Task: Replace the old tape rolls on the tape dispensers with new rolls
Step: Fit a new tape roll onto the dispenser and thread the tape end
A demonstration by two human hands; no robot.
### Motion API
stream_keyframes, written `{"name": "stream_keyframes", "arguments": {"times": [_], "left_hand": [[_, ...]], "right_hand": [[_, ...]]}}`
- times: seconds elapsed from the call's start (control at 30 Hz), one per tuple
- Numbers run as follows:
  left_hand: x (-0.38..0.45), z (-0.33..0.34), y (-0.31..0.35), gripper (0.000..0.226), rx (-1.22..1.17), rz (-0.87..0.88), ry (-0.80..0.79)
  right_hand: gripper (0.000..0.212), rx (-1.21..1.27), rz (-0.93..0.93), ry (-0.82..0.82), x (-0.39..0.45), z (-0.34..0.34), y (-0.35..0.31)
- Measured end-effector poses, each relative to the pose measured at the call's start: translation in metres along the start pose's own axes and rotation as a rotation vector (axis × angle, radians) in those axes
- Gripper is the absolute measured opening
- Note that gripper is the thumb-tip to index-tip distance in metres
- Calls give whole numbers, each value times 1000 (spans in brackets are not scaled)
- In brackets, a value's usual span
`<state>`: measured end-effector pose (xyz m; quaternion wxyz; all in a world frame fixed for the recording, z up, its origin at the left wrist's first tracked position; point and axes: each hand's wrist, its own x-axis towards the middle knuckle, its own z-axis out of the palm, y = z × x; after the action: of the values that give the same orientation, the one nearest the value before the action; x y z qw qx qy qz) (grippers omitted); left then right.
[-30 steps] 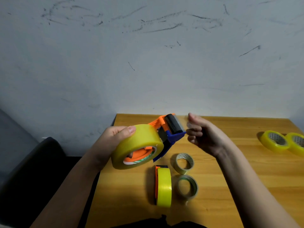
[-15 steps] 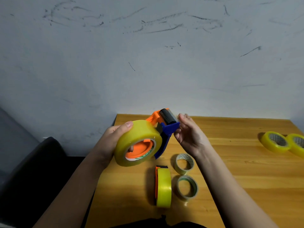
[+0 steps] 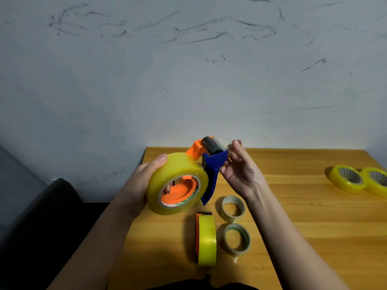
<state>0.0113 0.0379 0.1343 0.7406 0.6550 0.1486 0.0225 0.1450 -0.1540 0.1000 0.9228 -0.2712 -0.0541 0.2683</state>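
Dispenser [image 3: 206, 164]: held above wooden table [image 3: 303, 227] — long axis tilted, black roller end up toward wall.
Left hand [image 3: 142, 181]: fingers wrapped round mounted yellow roll [image 3: 178, 185].
Right hand [image 3: 240, 170]: fingertips pinching blue flap.

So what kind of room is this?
Probably a plain workroom or home desk corner. A wooden table stands against a scuffed white wall, a dark chair sits beside it, and spare tape rolls lie on the tabletop.

Rightmost tape roll [image 3: 377, 182] cut by frame edge; left hand [image 3: 140, 183] fingers hidden behind held roll [image 3: 178, 184].
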Motion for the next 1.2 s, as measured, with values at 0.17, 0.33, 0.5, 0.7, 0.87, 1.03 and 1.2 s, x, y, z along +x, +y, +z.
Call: {"name": "stream_keyframes", "arguments": {"times": [0.17,0.33,0.5,0.7,0.87,1.03,1.2], "left_hand": [[0,-1,-2,54,-53,-8,-1],[-1,-3,-4,53,-93,-7,1],[-2,-3,-6,51,-54,-14,28],[-8,-4,-2,49,24,52,42],[-9,-1,-3,42,22,66,24],[-9,-1,-3,51,33,101,3],[-7,-1,-5,49,-4,89,-14]], "right_hand": [[44,37,18,-35,2,-1,8],[43,114,64,46,-4,13,17],[26,81,120,251,-14,26,12],[38,-99,114,277,-20,30,-2],[37,89,190,104,-20,22,-4],[38,68,245,86,-21,17,-2],[36,149,188,-128,-22,17,2]]}}
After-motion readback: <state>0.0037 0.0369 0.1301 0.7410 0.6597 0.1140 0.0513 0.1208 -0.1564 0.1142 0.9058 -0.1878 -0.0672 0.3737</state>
